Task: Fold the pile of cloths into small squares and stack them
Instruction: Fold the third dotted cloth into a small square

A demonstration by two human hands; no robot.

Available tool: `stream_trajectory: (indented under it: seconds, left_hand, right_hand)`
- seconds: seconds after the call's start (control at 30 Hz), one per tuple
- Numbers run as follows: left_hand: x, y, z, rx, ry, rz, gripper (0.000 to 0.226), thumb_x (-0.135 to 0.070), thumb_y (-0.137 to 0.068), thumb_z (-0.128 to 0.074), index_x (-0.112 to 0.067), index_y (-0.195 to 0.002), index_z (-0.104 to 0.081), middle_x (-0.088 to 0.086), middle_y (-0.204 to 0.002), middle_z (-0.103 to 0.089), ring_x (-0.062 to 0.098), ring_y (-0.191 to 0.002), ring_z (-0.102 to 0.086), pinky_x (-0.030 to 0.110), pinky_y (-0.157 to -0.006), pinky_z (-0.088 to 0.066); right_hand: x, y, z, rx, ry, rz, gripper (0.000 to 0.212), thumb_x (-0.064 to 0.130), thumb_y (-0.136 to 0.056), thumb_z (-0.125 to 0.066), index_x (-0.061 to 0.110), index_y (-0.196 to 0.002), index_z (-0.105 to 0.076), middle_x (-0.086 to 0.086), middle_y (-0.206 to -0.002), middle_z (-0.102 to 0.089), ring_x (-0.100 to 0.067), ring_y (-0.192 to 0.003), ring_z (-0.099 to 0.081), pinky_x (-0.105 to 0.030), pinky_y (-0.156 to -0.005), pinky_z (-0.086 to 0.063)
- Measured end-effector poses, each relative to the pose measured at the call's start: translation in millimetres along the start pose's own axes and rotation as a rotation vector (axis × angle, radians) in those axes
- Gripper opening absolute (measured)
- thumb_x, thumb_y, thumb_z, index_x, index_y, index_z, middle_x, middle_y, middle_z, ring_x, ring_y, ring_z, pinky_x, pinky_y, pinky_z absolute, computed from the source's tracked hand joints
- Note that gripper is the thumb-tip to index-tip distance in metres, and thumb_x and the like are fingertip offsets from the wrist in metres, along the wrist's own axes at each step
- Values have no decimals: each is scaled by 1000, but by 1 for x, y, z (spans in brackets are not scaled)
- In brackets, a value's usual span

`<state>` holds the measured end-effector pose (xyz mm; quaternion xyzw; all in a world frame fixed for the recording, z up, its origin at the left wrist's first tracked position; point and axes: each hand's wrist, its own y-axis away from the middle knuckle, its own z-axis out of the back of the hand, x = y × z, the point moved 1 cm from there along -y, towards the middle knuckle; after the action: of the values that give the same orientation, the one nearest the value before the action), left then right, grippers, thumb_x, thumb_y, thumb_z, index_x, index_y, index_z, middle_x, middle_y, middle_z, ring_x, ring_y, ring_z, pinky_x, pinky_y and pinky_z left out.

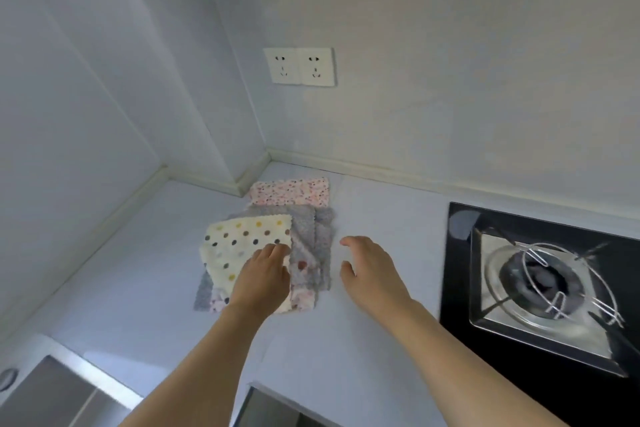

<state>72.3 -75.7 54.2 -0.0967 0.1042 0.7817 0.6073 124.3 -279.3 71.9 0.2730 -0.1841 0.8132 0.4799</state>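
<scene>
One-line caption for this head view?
Left hand touches a polka-dot cloth atop the pile; right hand hovers open beside it.

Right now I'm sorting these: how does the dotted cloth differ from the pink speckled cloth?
The dotted cloth is cream with big dots, top of the pile, under the left hand. The pink speckled cloth has tiny flecks, lies nearer the wall, untouched. Both lie flat.
</scene>
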Motion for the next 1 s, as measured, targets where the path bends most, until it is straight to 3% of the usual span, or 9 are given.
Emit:
stream_trajectory:
  seconds: [0.1, 0.23, 0.33, 0.43, 0.63, 0.7, 0.8, 0.9, 1.0]
  left_hand:
    - [64, -5, -25, 83, 74, 59, 26, -11, -93, -42, -21, -107, -61, -3, -111, -63, 18, -98, -59, 27, -78, -49]
    - [112, -5, -59, 149, 209, 11, 29, -12, -94, -46, -30, -72, -52, -14, -74, -56, 9, -71, -53, 11, -54, -35]
    - [133, -1, -75, 71, 321, -47, 22, -5, -84, -49, -23, -75, -58, -13, -75, -57, 4, -71, -53, 10, -60, -38]
    - [145, 5, -86, 22, 423, -181, 7, -20, -74, -54, -25, -79, -55, -11, -79, -54, 10, -73, -53, 21, -62, -44]
    - [155, 6, -107, -180, 182, -434, 28, -51, -77, -62, -30, -93, -54, -18, -91, -47, 4, -82, -48, 17, -70, -41]
    - [151, 5, -108, -259, 131, -448, 30, -53, -85, -53, -25, -92, -57, -12, -88, -49, 8, -80, -48, 22, -68, -42]
    - [138, 19, -96, -344, 158, -418, 26, -40, -94, -43, -21, -83, -57, -7, -80, -49, 16, -77, -48, 35, -68, -42]
    - [119, 57, -71, -426, 182, -340, 27, -31, -99, -45, -22, -75, -51, -8, -72, -48, 18, -71, -47, 35, -66, -38]
    - [92, 104, -35, -406, 169, -302, 22, -28, -100, -44, -21, -85, -60, -13, -74, -50, 16, -70, -48, 33, -70, -37]
  right_hand:
    - [23, -23, -67, 92, 24, 101, 33, 18, -94, -46, 16, -126, -54, 0, -127, -53, -19, -113, -51, -28, -96, -40]
    - [17, -36, -147, 250, 14, 226, 31, 23, -90, -51, 15, -119, -59, 3, -121, -55, -12, -103, -52, -29, -94, -42]
    - [-3, -34, -182, 242, 21, 309, 29, 35, -86, -58, 23, -113, -61, 13, -115, -54, -6, -102, -48, -25, -98, -35]
    - [-20, -33, -199, 129, 2, 371, 25, 41, -84, -61, 29, -106, -63, 19, -111, -52, -1, -103, -44, -18, -99, -27]
    - [-17, -45, -200, 32, -127, 420, 17, 25, -89, -60, 18, -92, -75, 12, -94, -67, -5, -90, -58, -25, -86, -45]
    - [-5, -41, -191, 41, -166, 375, 13, 20, -88, -64, 14, -89, -76, 6, -91, -70, -8, -87, -61, -28, -84, -48]
    - [19, -18, -170, -39, -156, 304, 15, 23, -89, -63, 14, -88, -75, 0, -91, -71, -15, -86, -63, -33, -82, -50]
    - [45, 25, -137, -203, -128, 246, 20, 28, -91, -59, 14, -88, -73, -6, -84, -70, -20, -78, -63, -36, -75, -52]
    - [68, 83, -92, -310, -129, 207, 22, 25, -91, -57, 10, -81, -71, -6, -65, -64, -17, -58, -50, -31, -60, -45]
